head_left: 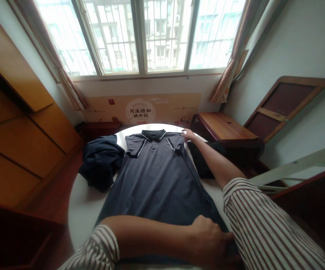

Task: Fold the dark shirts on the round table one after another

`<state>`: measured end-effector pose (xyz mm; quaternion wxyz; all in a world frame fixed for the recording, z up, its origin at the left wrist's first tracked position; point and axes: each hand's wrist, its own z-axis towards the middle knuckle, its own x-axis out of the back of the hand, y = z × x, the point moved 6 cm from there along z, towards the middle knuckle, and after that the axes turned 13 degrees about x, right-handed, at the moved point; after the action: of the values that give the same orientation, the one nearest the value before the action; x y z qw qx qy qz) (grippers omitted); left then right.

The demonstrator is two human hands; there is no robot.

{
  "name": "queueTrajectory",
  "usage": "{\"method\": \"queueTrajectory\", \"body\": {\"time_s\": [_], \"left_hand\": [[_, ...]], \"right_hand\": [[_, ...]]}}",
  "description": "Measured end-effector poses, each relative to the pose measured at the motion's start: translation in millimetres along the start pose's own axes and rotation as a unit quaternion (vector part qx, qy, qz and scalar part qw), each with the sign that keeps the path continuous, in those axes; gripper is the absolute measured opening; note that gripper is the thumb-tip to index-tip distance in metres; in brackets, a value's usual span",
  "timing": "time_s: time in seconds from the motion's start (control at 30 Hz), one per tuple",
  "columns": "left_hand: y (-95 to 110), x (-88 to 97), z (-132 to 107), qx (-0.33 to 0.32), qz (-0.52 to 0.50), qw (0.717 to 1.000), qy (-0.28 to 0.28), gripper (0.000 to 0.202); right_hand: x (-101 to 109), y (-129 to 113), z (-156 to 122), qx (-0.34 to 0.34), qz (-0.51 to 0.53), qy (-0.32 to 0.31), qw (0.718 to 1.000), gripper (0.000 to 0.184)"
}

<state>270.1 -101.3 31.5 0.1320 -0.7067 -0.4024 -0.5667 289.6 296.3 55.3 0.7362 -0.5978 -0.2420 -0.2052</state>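
Note:
A dark grey polo shirt (156,176) lies front up on a round white table (79,210), its collar at the far side and both short sleeves folded inward over the chest. My left hand (208,240) reaches across the lower part of the shirt and is closed on its right edge near the hem; the fingertips are in shadow. At the far right shoulder, my right hand (188,134) pinches the shirt's edge, the arm stretched out along the table's right side.
A bunched dark navy garment (102,161) lies on the table's left side. Black cloth (204,159) lies to the right, partly behind my right arm. Beyond stand a wooden side table (226,125) and a barred window (142,37); wooden cabinets (18,131) are at left.

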Motion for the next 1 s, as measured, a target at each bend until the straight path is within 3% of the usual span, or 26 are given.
{"method": "queueTrajectory", "body": {"time_s": [0.13, 0.27, 0.4, 0.53, 0.63, 0.73, 0.8, 0.9, 1.0], "left_hand": [[4.4, -22.7, 21.3, -0.007, -0.038, 0.997, -0.061, 0.048], [-0.9, -17.4, 23.8, 0.009, -0.094, 0.994, -0.060, 0.033], [-25.4, 13.8, -13.5, 0.019, -0.204, 0.978, -0.037, 0.057], [-68.3, 39.2, -81.0, 0.059, -0.353, 0.934, 0.020, 0.033], [-106.2, 37.7, -139.7, 0.141, -0.459, 0.873, 0.090, 0.027], [-135.4, 20.7, -197.9, 0.197, -0.536, 0.797, 0.195, 0.016], [-148.0, 1.9, -231.0, 0.223, -0.591, 0.735, 0.248, 0.008], [-159.2, -28.2, -267.1, 0.263, -0.679, 0.620, 0.292, 0.025], [-166.5, -51.4, -286.5, 0.297, -0.740, 0.518, 0.308, 0.037]], "right_hand": [[-15.5, 9.6, 13.0, -0.019, -0.007, -0.012, 1.000, 0.056], [-20.6, 7.6, 20.6, 0.008, 0.007, -0.014, 1.000, 0.042], [-18.7, -7.5, 25.0, 0.043, 0.030, -0.016, 0.999, 0.030], [-19.5, -49.8, 37.5, 0.088, 0.060, -0.026, 0.994, 0.032], [-33.4, -95.7, 50.6, 0.126, 0.079, -0.048, 0.988, 0.028], [-62.9, -142.3, 62.2, 0.154, 0.082, -0.070, 0.982, 0.016], [-90.2, -170.0, 67.7, 0.166, 0.077, -0.082, 0.980, 0.011], [-138.2, -203.1, 72.2, 0.175, 0.067, -0.099, 0.977, 0.008], [-186.4, -223.9, 72.3, 0.174, 0.058, -0.120, 0.976, 0.008]]}}
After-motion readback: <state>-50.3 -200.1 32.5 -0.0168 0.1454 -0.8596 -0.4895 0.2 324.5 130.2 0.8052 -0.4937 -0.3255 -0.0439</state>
